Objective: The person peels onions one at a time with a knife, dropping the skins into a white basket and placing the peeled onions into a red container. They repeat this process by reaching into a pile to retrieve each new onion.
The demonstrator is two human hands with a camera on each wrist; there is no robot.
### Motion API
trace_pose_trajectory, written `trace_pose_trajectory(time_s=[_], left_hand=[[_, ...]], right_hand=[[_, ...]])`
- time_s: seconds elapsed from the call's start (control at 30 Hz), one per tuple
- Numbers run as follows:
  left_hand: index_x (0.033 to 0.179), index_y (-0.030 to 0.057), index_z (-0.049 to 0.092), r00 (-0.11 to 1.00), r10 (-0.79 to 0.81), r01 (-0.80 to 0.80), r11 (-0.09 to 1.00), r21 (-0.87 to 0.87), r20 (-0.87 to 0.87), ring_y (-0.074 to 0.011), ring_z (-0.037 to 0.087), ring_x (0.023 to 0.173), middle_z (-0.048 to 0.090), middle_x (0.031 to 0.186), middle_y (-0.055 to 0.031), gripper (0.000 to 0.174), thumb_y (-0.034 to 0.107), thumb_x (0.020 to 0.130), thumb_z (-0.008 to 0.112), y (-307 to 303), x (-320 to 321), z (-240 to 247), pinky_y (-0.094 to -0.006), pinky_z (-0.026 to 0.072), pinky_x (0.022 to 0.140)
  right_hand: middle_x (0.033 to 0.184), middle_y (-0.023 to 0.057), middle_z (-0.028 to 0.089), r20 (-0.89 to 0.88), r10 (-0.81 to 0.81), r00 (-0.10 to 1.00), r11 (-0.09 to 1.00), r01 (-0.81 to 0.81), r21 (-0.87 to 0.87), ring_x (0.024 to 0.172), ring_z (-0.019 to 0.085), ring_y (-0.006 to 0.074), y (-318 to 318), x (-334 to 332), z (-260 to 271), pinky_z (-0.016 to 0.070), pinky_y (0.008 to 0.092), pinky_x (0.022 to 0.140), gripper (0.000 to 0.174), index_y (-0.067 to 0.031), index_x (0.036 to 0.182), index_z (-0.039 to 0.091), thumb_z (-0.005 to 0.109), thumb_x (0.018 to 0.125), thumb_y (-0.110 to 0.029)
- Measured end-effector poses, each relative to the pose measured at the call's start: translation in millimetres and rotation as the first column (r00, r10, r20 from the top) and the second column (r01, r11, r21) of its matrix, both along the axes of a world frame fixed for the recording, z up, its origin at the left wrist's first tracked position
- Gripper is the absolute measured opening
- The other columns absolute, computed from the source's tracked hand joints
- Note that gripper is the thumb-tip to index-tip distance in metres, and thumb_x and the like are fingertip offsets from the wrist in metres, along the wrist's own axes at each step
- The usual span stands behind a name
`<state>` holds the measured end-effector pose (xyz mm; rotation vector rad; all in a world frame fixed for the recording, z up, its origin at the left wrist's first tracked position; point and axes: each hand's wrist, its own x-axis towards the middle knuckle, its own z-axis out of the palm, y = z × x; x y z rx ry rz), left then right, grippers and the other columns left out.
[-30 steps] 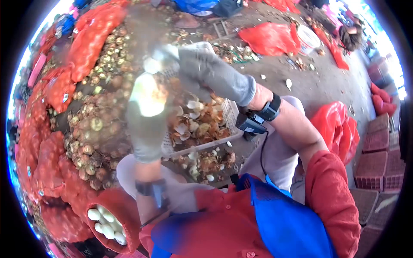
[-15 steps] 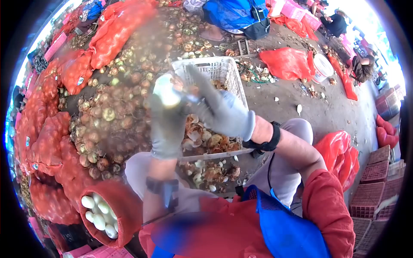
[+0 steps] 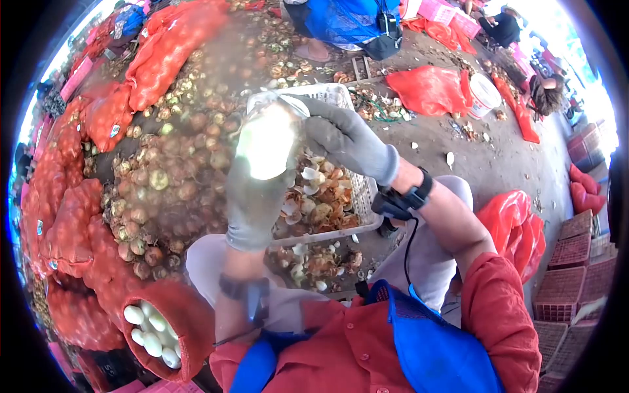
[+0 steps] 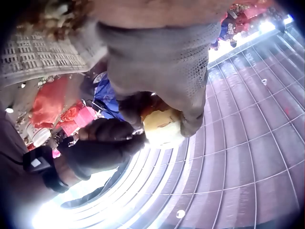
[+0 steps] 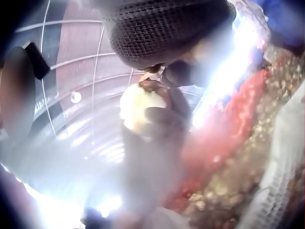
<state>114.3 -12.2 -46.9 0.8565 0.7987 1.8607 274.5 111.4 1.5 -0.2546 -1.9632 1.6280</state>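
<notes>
My gloved left hand (image 3: 255, 206) grips a pale, partly peeled onion (image 3: 267, 144), glaring bright in the head view. In the left wrist view the onion (image 4: 163, 126) shows between the fingertips, with brown skin still at one side. My gloved right hand (image 3: 344, 137) is at the onion's far end, thumb and forefinger pinching a whitish flap of onion skin (image 3: 295, 105). The right wrist view shows the right hand (image 5: 167, 33) right at the onion's brownish top (image 5: 153, 86). Below both hands stands a white crate (image 3: 334, 233) with loose onion skins (image 3: 321, 206) inside.
Unpeeled onions (image 3: 157, 180) lie heaped at the left, beside full red mesh sacks (image 3: 75, 213). A red bag (image 3: 200, 327) of peeled onions (image 3: 152, 344) stands near my left knee. Pink crates (image 3: 560, 291) are stacked at right; a white bucket (image 3: 485, 95) stands farther back.
The right hand has moved from blurred motion over the onion to its far end, where it pinches a flap of skin. The left hand keeps its grip on the onion. The head view has shifted.
</notes>
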Motion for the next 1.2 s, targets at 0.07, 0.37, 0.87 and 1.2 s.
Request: trace_pose_trajectory(time_s=[0.07,0.37,0.87,1.2], left_hand=[[0.142,0.0097,0.051,0.993,-0.012,0.012,1.0,-0.002,-0.119,-0.0165,0.058,0.094,0.063,0.118,-0.0029,0.063,0.057,0.1,0.053,-3,4,7,-0.0317,0.0448,0.076],[0.143,0.0022,0.048,0.969,-0.023,0.031,0.999,0.028,-0.247,-0.0181,0.061,0.101,0.063,0.122,-0.0077,0.062,0.047,0.1,0.05,3,6,-5,-0.0301,0.0523,0.078],[0.148,0.0096,0.044,0.984,-0.023,0.03,0.999,-0.037,0.177,-0.015,0.058,0.084,0.062,0.124,-0.0057,0.063,0.054,0.104,0.045,-3,8,20,-0.0295,0.0485,0.068],[0.15,0.0056,0.041,0.962,-0.162,0.121,0.975,0.188,0.22,-0.0214,0.057,0.11,0.056,0.136,-0.0082,0.087,0.07,0.093,0.058,5,0,6,-0.0393,0.0458,0.098]], right_hand=[[0.094,-0.0033,0.06,0.026,-0.114,0.993,0.992,0.113,0.061,0.077,0.049,0.0032,10,-3,-16,0.0452,0.0231,0.068,0.047,-0.0037,0.153,0.044,0.048,0.109,-0.018],[0.088,0.008,0.069,0.039,-0.288,0.957,0.95,0.281,0.136,0.081,0.063,0.0118,22,-26,-44,0.0529,0.0301,0.071,0.042,-0.0066,0.146,0.055,0.052,0.106,-0.02],[0.08,0.0105,0.071,0.008,-0.174,0.985,0.91,0.158,0.382,0.073,0.072,0.0247,-37,-2,14,0.0558,0.0362,0.064,0.059,0.0007,0.154,0.032,0.056,0.104,-0.02],[0.091,0.0033,0.068,-0.105,-0.003,0.994,1.0,0.004,0.006,0.078,0.065,0.0121,-30,-2,7,0.0544,0.0297,0.069,0.05,-0.0015,0.151,0.045,0.054,0.107,-0.023]])
